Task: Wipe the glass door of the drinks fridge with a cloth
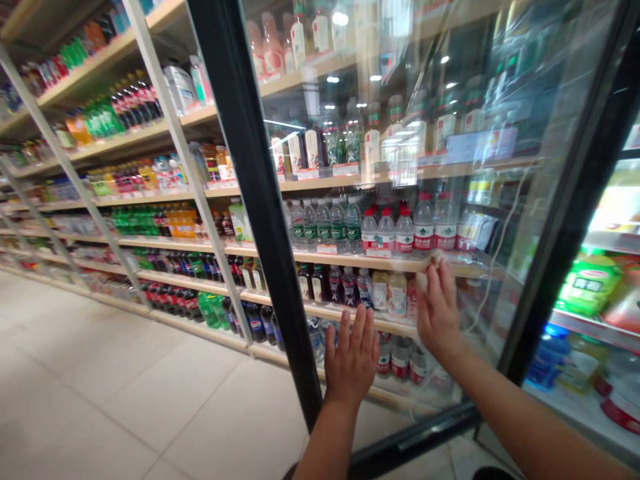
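Note:
A glass door [505,293] with a black frame stands swung open in front of me. My left hand [351,353] lies against the lower part of the pane, palm toward the glass and fingers stretched out. Higher and to the right, my right hand [440,310] presses a crumpled whitish cloth [434,259] to the same pane. Only a small, blurred part of the cloth shows past the fingertips; the rest is hidden under the hand.
Through the glass, shelves hold clear bottles with red caps [424,223] and green-labelled water bottles [324,220]. Long drink shelves [170,240] run away to the left above a tiled floor [125,400]. At right, the lit cooler holds a green package [590,283].

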Available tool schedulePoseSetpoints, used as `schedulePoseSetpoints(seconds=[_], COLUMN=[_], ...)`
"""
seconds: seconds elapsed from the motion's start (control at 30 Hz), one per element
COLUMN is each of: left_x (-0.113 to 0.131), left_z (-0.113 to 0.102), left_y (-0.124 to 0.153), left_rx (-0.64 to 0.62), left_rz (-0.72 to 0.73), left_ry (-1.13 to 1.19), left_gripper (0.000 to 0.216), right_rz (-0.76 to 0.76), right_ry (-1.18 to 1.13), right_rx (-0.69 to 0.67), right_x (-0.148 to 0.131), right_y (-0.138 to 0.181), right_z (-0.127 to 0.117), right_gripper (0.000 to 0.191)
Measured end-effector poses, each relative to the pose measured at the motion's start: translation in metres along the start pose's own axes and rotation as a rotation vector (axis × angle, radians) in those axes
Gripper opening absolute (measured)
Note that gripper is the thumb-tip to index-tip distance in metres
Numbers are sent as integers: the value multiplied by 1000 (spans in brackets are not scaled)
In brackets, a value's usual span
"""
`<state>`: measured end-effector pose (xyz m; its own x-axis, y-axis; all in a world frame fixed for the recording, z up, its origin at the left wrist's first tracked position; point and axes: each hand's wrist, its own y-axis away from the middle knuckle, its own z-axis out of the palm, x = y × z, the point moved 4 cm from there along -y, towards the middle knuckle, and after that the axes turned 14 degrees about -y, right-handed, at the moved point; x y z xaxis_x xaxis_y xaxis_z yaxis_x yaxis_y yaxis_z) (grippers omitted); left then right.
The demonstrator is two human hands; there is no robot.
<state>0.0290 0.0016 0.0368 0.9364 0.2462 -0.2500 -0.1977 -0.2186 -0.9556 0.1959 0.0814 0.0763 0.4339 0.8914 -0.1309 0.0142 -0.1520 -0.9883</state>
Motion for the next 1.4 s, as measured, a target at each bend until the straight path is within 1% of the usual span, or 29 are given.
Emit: schedulePoseSetpoints(seconds=[0.07, 0.13, 0.17, 0.27, 0.33, 0.4, 0.5, 0.57, 0.6, 0.7, 0.73, 0.77, 0.83, 0.9, 0.97, 1.03, 1.1, 1.13, 1.2, 1.27, 1.33, 1.4], left_x=[0, 0, 0, 0, 1, 1, 2, 2, 1, 1, 1, 1, 2, 2, 1, 1, 1, 1, 1, 1, 0, 0], left_z=[1, 2, 2, 2, 2, 2, 1, 1, 1, 1, 1, 1, 1, 1, 0, -1, -1, -2, -2, -2, -2, -3], left_y=[1, 1, 1, 1, 1, 3, 4, 4, 4, 3, 3, 3, 4, 4, 4, 3, 1, 1, 0, 0, -1, -1], left_rx=[0, -3, -4, -5, -4, -5, 1, -2, -6, -14, -14, -12, -11, -13, -9, -6, -5, -6, -7, -1, 5, 6], left_rz=[3, 5, 4, 0, 4, 7, 15, 20, 20, 10, 7, 7, 10, 12, 7, 0, -2, -1, 0, -5, -7, -4], left_ry=[-2, -9, -12, -17, -17, -15, -7, -6, -10, -33, -38, -42, -39, -26, -18, -21, -23, -21, -12, -9, -12, -21], left_gripper=[56, 56, 55, 56, 57, 56, 53, 53, 53, 52, 52, 51, 49, 49, 49, 50, 51, 52, 55, 58, 61, 61], right_rz=[-65, -100, -109, -136, -150, -158, -216, -242, -234, -186, -178, -175, -183, -213, -237, -225, -183, -161, -131, -131, -174, -196], right_ry=[-5, -22, -34, -69, -76, -61, -51, -55, -58, -82, -92, -97, -89, -75, -73, -88, -107, -112, -104, -76, -57, -55], right_rx=[-79, -134, -146, -140, -122, -129, -211, -243, -234, -145, -120, -104, -117, -185, -242, -210, -124, -93, -75, -114, -214, -263], right_x=[-11, -19, -23, -34, -40, -43, -46, -48, -48, -49, -50, -52, -54, -57, -56, -52, -45, -41, -36, -33, -31, -28], right_y=[20, 24, 17, -17, -28, -18, 9, 9, 1, -35, -42, -45, -38, -28, -29, -44, -60, -62, -49, -21, 3, 6], right_z=[9, 14, 15, 17, 18, 21, 28, 29, 29, 25, 24, 24, 25, 28, 27, 21, 12, 9, 6, 7, 10, 8], right_gripper=[70, 70, 70, 68, 68, 69, 70, 69, 69, 68, 68, 68, 68, 68, 68, 67, 66, 65, 66, 68, 69, 68])
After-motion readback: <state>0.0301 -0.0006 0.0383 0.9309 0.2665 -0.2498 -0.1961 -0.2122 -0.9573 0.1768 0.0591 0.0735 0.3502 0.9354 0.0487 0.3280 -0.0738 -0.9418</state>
